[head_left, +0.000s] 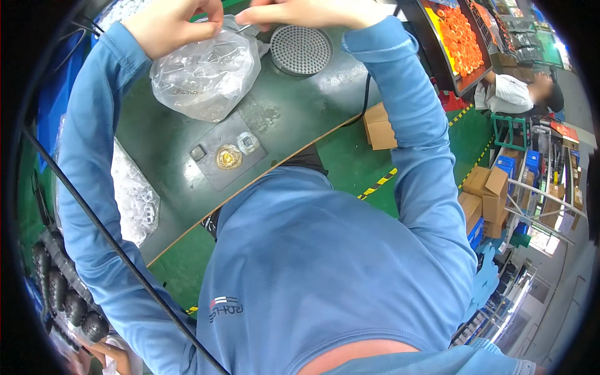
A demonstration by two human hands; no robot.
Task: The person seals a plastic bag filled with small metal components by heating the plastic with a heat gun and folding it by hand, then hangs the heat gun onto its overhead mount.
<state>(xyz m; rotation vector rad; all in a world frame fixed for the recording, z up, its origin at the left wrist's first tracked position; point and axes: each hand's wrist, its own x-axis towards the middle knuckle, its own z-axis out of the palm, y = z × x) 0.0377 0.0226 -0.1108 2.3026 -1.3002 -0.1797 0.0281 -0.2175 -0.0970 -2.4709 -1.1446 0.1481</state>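
A clear plastic bag (pixel 209 78) lies bunched on the green table at the far side, with small pieces faintly visible near its bottom. My left hand (pixel 178 28) is closed on the bag's top left, thumb and fingers pinching the film. At the bag's upper right edge, my right hand (pixel 294 12) has its thumb and fingers together on the gathered film. Both hands are partly cut off by the top of the view. Just right of the bag stands a round grey container (pixel 302 51) with a dimpled or perforated top.
On a grey mat (pixel 215 175) sit a yellowish round piece (pixel 229 157), a clear ring-like piece (pixel 247 143) and a small dark square (pixel 198 152). White parts (pixel 134 197) lie left. Orange parts (pixel 459 40) fill a tray, upper right. A cardboard box (pixel 380 127) stands beyond the table edge; a black cable (pixel 119 231) crosses my left arm.
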